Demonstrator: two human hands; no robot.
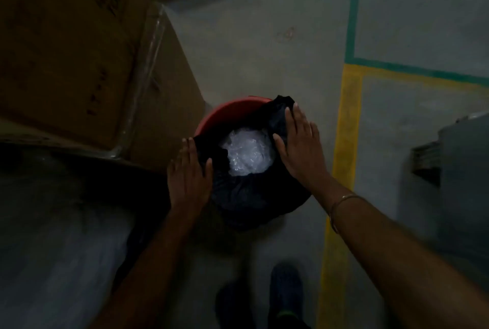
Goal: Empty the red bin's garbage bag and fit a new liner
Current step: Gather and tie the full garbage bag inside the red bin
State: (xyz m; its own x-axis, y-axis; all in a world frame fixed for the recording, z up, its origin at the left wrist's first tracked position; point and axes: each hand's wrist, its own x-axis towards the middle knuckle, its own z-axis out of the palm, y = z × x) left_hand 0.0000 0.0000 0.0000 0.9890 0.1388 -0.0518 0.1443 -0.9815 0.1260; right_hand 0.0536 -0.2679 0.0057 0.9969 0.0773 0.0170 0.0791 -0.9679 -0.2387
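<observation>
My feed is dim and soft, darkest lower left, brighter on the floor, with smeared, bowed edges.

The black bag hides most of the red bin. The shoes are blurred, the print on the cardboard box unreadable, its top cut off.

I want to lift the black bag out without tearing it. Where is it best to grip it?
Probably grip the black bag at its loose upper edge, from above on both sides, where the left hand and right hand lie. The edge is bunched over the red bin rim, giving slack.
</observation>
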